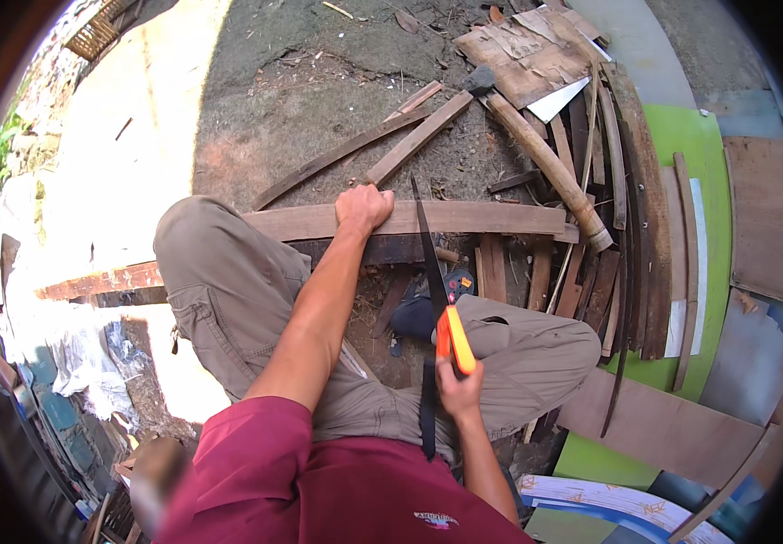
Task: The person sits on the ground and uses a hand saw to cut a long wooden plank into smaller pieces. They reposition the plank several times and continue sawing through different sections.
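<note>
My left hand [363,209] is closed over the top of a long wooden plank [473,217] that lies crosswise in front of me. In my right hand [459,388] is a handsaw with an orange and yellow handle [455,341]. Its dark, tapering blade [427,238] points away from me and crosses the plank to the right of my left hand. Whether the teeth touch the wood I cannot tell. Beneath the plank runs a darker timber [400,249]. My left knee rests near the plank's left part, and a dark shoe [416,317] sits under the saw.
Beyond the plank lie loose wooden strips [423,136] and a hammer with a thick wooden handle [545,168]. Scrap boards [650,272] pile up on the right, beside a green panel [713,236]. Crumpled white plastic sheeting [92,363] lies at the left.
</note>
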Motion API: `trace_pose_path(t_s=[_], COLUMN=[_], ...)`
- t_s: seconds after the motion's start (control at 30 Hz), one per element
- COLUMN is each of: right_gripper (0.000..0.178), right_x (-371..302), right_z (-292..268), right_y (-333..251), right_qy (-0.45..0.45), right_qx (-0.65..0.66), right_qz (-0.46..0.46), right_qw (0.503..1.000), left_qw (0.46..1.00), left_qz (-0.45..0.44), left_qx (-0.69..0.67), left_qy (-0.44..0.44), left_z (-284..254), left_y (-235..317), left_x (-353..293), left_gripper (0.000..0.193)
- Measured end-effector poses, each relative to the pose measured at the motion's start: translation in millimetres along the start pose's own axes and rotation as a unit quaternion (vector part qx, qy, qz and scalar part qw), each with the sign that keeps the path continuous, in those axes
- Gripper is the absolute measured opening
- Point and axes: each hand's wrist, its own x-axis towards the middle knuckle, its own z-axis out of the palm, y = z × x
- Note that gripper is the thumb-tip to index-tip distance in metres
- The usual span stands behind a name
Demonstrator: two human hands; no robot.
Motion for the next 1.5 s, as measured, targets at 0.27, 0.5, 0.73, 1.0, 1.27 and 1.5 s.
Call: trace_pose_path(t_s=[0.27,0.5,0.73,1.0,1.27,1.5], right_gripper=[0.023,0.023,0.022,0.023,0.022,0.023], right_x=[56.3,118.4,184.5,171.8,157.7,136.8], right_z=[42.1,62.5,88.5,77.1,74.2,66.0], right_y=[-41.5,-37.8,-35.3,-5.0,-6.3,-20.8], right_qy=[0.014,0.028,0.038,0.018,0.038,0.047], right_qx=[-0.065,-0.045,-0.051,0.001,-0.002,0.017], right_qz=[-0.057,-0.08,-0.125,-0.187,-0.206,-0.201], right_qw=[0.996,0.995,0.99,0.982,0.978,0.978], left_qw=[0.999,1.0,0.999,0.961,0.983,0.981], left_qz=[-0.013,0.015,0.006,0.131,0.145,0.177], left_qx=[0.024,0.025,0.043,0.127,0.087,0.081], left_qy=[-0.018,0.011,-0.021,-0.207,-0.071,0.017], left_z=[1.7,13.0,3.5,-19.2,-14.4,-11.4], left_y=[-8.3,-0.8,-0.2,-7.4,-5.1,-1.2], left_x=[7.5,-5.2,1.6,1.4,-32.7,-55.6], left_gripper=[0.057,0.059,0.068,0.116,0.088,0.072])
